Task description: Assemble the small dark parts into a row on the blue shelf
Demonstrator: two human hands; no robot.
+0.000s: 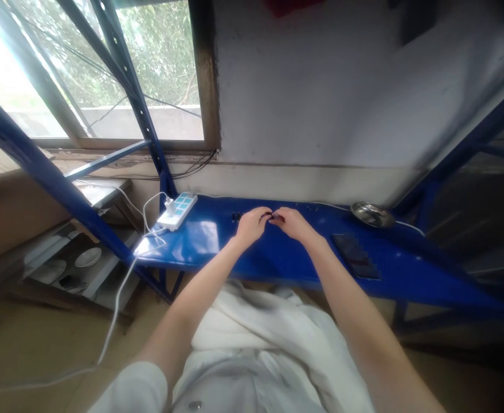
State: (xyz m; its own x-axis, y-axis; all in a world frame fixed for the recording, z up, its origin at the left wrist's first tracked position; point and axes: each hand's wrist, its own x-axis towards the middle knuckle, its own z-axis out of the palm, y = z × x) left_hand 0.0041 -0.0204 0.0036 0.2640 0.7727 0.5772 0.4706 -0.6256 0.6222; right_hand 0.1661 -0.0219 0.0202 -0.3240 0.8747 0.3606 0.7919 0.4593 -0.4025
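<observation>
My left hand and my right hand meet over the middle of a blue metal shelf. Both hands have their fingers curled and pinched together around a tiny dark part held between the fingertips. The part is too small to name. A few small dark pieces lie on the shelf just left of my left hand.
A white power strip with a plugged cable lies at the shelf's left end. A dark phone lies to the right, a small metal dish behind it. Blue rack struts rise on both sides; a window and wall stand behind.
</observation>
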